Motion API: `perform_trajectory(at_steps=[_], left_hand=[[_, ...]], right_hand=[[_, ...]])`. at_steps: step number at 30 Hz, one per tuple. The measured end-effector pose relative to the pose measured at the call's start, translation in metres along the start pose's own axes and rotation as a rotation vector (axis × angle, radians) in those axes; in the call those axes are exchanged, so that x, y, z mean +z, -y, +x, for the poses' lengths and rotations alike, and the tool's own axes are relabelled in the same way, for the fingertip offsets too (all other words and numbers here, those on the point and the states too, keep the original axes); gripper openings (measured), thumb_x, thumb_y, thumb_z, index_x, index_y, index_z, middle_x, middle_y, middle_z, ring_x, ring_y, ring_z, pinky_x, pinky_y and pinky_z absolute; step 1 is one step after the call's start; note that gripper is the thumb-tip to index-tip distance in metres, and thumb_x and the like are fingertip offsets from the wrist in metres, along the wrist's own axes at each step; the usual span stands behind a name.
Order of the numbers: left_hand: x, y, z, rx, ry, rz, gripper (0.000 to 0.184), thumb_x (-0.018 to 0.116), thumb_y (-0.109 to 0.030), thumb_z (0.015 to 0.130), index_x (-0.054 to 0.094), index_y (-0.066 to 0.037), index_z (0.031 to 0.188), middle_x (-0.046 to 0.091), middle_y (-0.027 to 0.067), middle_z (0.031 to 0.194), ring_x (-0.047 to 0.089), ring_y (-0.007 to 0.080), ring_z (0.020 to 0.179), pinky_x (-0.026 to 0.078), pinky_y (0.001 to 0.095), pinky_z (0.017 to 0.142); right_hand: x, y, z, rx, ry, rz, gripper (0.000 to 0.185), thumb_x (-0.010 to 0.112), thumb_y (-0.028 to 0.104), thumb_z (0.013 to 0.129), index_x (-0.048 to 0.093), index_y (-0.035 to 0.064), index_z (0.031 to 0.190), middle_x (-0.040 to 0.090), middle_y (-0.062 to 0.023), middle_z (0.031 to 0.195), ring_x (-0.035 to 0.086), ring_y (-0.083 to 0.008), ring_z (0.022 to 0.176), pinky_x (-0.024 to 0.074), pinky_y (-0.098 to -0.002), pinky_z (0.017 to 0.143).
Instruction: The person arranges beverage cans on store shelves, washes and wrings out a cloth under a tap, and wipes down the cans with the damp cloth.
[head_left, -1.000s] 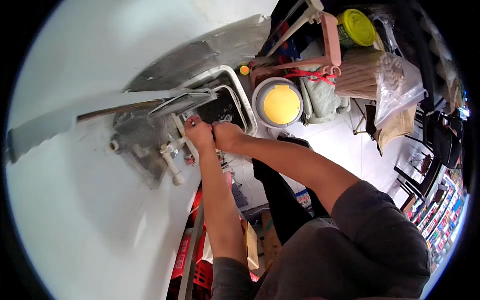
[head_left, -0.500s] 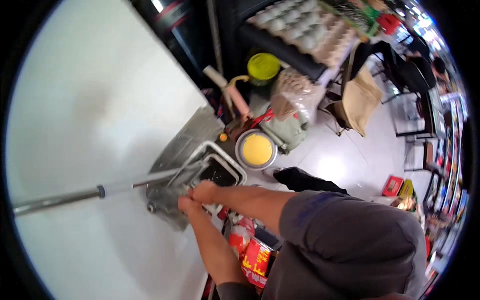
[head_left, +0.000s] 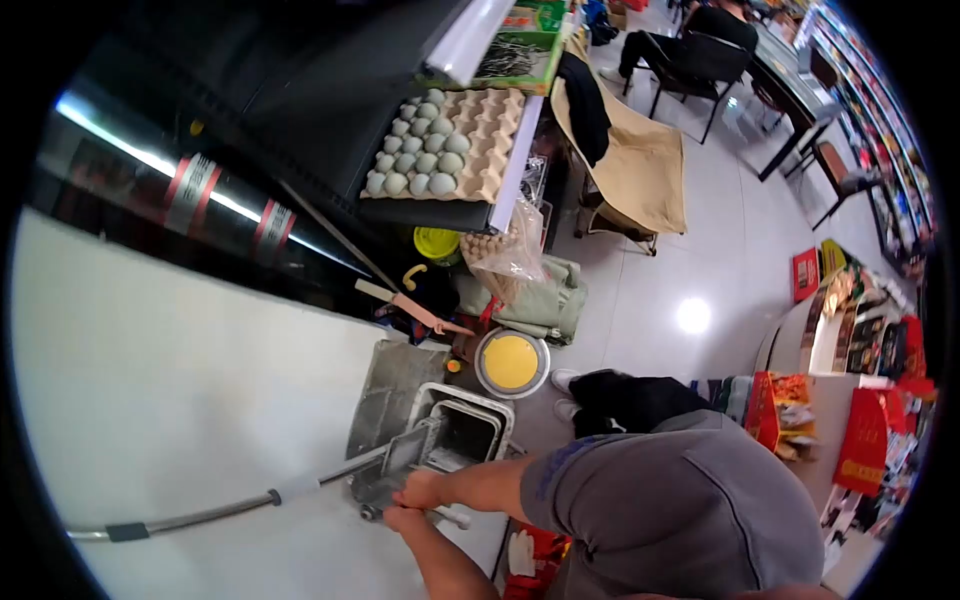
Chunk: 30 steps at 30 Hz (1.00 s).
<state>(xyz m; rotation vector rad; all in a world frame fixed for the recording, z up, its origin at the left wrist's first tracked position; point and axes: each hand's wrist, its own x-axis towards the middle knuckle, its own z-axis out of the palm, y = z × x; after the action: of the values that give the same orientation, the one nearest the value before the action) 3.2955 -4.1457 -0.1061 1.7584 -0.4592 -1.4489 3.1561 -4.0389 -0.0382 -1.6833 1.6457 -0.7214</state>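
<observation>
Both hands are together at the lower centre, close to the flat head of a mop (head_left: pixel 408 452) with a long metal pole (head_left: pixel 215 517) running left. My right hand (head_left: pixel 422 488) is closed beside the mop head; what it grips is too small to make out. Just below it and touching it, my left hand (head_left: pixel 402 517) is also closed, its fingers mostly hidden. Behind the hands stands a white-rimmed bucket (head_left: pixel 508 410) with a dark inside. A white pipe fitting (head_left: pixel 452 517) shows right of my left hand.
A round bin with a yellow lid (head_left: pixel 511 362) stands behind the bucket. Farther back are an egg tray (head_left: pixel 485 140) on a shelf, a tan folding chair (head_left: pixel 640 170) and a seated person (head_left: pixel 722 28). Red boxes (head_left: pixel 868 440) stand at the right. A white wall (head_left: pixel 180 400) fills the left.
The view has swung to the right and back, bringing the egg shelf and seated person into sight. The hands and mop now appear lower in the view, with the hands still together.
</observation>
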Motion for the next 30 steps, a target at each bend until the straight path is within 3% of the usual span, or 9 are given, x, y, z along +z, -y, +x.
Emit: perform_trajectory(at_steps=[11, 14, 16, 18, 21, 24, 27, 28, 30], left_hand=[[0.006, -0.022, -0.037, 0.054, 0.063, 0.031, 0.026, 0.045, -0.025, 0.090, 0.053, 0.000, 0.087, 0.060, 0.0150, 0.096, 0.062, 0.0293, 0.087, 0.052, 0.0469, 0.079], [0.002, -0.028, -0.044, 0.070, 0.151, -0.018, 0.026, 0.046, -0.026, 0.090, 0.053, -0.001, 0.085, 0.060, 0.0145, 0.095, 0.061, 0.0288, 0.086, 0.052, 0.0466, 0.078], [-0.007, -0.017, -0.031, 0.060, 0.320, -0.135, 0.038, 0.049, -0.040, 0.094, 0.049, -0.006, 0.078, 0.060, 0.0135, 0.092, 0.061, 0.0276, 0.085, 0.050, 0.0472, 0.081], [-0.009, -0.006, -0.031, -0.033, 0.437, -0.213, 0.049, 0.049, -0.053, 0.094, 0.055, -0.005, 0.087, 0.062, 0.0124, 0.093, 0.062, 0.0281, 0.089, 0.047, 0.0476, 0.088], [0.016, 0.000, -0.083, -0.095, 0.200, -0.275, 0.054, 0.049, -0.057, 0.093, 0.062, -0.005, 0.102, 0.064, 0.0130, 0.093, 0.063, 0.0315, 0.093, 0.044, 0.0472, 0.095], [0.020, 0.010, -0.085, -0.024, 0.100, -0.009, 0.063, 0.047, -0.054, 0.094, 0.043, -0.008, 0.137, 0.054, 0.0144, 0.127, 0.055, 0.0293, 0.105, 0.046, 0.0500, 0.093], [0.021, 0.020, -0.067, -0.028, 0.348, 0.529, 0.060, 0.052, -0.047, 0.092, 0.046, -0.007, 0.136, 0.055, 0.0145, 0.129, 0.052, 0.0336, 0.118, 0.044, 0.0528, 0.097], [0.022, 0.020, -0.068, 0.001, 0.385, 0.624, 0.060, 0.052, -0.046, 0.091, 0.046, -0.006, 0.136, 0.055, 0.0151, 0.129, 0.053, 0.0340, 0.118, 0.044, 0.0523, 0.097], [0.031, 0.026, -0.076, 0.056, 0.400, 0.716, 0.060, 0.054, -0.044, 0.089, 0.048, -0.005, 0.135, 0.056, 0.0161, 0.129, 0.053, 0.0348, 0.118, 0.045, 0.0511, 0.098]], right_hand=[[-0.036, 0.023, -0.016, -0.044, 0.035, -0.043, 0.020, 0.048, 0.026, 0.094, 0.058, 0.0116, 0.103, 0.069, -0.0181, 0.085, 0.068, -0.0393, 0.083, 0.0520, -0.0512, 0.068], [-0.030, 0.022, -0.007, -0.010, -0.002, 0.017, 0.024, 0.058, 0.028, 0.088, 0.058, 0.0127, 0.106, 0.070, -0.0170, 0.089, 0.069, -0.0373, 0.086, 0.0533, -0.0496, 0.071], [-0.041, 0.025, -0.014, 0.061, 0.059, -0.012, 0.031, 0.070, 0.026, 0.078, 0.064, 0.0134, 0.105, 0.071, -0.0147, 0.094, 0.069, -0.0359, 0.092, 0.0535, -0.0488, 0.076], [-0.054, 0.023, -0.014, 0.109, 0.309, -0.055, 0.041, 0.083, 0.027, 0.066, 0.069, 0.0126, 0.102, 0.071, -0.0130, 0.098, 0.068, -0.0344, 0.096, 0.0520, -0.0481, 0.080], [-0.011, -0.035, 0.020, 0.071, 0.385, 0.057, 0.051, 0.091, 0.033, 0.059, 0.070, 0.0115, 0.101, 0.071, -0.0131, 0.101, 0.067, -0.0329, 0.097, 0.0505, -0.0450, 0.083], [-0.060, -0.064, -0.050, 0.002, 0.018, 0.320, 0.065, 0.095, 0.045, 0.050, 0.072, 0.0070, 0.097, 0.071, -0.0148, 0.096, 0.068, -0.0278, 0.093, 0.0516, -0.0415, 0.080], [-0.097, -0.137, -0.143, 0.221, -0.066, 0.371, 0.072, 0.076, 0.066, 0.072, 0.068, 0.0014, 0.104, 0.069, -0.0185, 0.102, 0.065, -0.0330, 0.097, 0.0490, -0.0454, 0.081], [-0.095, -0.182, -0.180, 0.313, -0.078, 0.433, 0.081, 0.065, 0.071, 0.079, 0.062, 0.0025, 0.123, 0.067, -0.0173, 0.112, 0.061, -0.0292, 0.112, 0.0453, -0.0420, 0.097], [-0.108, -0.258, -0.300, 0.672, -0.269, 0.399, 0.076, 0.062, 0.073, 0.080, 0.067, 0.0059, 0.116, 0.070, -0.0148, 0.107, 0.065, -0.0256, 0.097, 0.0502, -0.0413, 0.084]])
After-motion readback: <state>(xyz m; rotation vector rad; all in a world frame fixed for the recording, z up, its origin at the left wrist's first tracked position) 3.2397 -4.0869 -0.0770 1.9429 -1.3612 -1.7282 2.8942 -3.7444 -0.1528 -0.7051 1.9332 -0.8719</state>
